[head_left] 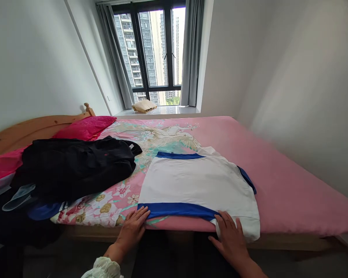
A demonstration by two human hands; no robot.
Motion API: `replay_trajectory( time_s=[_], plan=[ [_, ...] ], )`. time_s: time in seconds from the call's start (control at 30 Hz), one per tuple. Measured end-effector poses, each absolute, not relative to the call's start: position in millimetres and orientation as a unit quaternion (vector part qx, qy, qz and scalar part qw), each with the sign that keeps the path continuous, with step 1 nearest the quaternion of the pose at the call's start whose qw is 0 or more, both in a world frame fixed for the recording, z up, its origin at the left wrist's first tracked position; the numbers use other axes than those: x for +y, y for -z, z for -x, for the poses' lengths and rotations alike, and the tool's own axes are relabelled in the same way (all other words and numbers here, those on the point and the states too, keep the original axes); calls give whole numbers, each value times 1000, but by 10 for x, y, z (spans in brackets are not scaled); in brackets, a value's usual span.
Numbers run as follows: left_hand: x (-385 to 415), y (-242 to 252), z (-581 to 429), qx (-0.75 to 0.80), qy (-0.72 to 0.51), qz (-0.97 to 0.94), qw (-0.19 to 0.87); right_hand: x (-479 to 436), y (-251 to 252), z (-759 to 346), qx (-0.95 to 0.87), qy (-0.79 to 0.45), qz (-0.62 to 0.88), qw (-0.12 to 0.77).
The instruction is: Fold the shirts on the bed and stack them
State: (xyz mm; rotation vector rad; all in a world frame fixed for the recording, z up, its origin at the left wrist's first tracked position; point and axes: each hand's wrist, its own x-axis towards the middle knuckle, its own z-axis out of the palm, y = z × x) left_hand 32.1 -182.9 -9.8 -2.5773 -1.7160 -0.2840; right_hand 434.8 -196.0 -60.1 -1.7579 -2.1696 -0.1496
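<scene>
A white shirt (191, 177) with blue side panels lies spread on the bed, turned sideways. Its blue-edged neck opening points right, and one sleeve hangs near the front edge. My left hand (135, 224) rests its fingers on the shirt's near left corner, at the end of the blue panel. Farther right, my right hand (230, 237) lies with fingers spread over the near edge, where the blue panel meets the sleeve. Both hands look open, with fingers stretched on the cloth; the undersides of the fingers are hidden.
The bed (278, 197) has a pink sheet with a flower and bird pattern. Black clothes (75, 166) are heaped at the left, near a red pillow (87, 127) and the wooden headboard (31, 127). A folded beige cloth (144, 105) sits on the windowsill.
</scene>
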Motion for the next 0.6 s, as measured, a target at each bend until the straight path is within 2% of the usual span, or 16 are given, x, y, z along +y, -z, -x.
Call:
replay_trajectory(
  time_s=[0.23, 0.6],
  plan=[
    [-1686, 39, -318, -577, 125, 807, 22, -1949, 453, -4461, -762, 21, 623, 173],
    [-1696, 169, 108, -588, 126, 796, 69, -2500, 424, -4841, -694, -61, 671, 253]
  ],
)
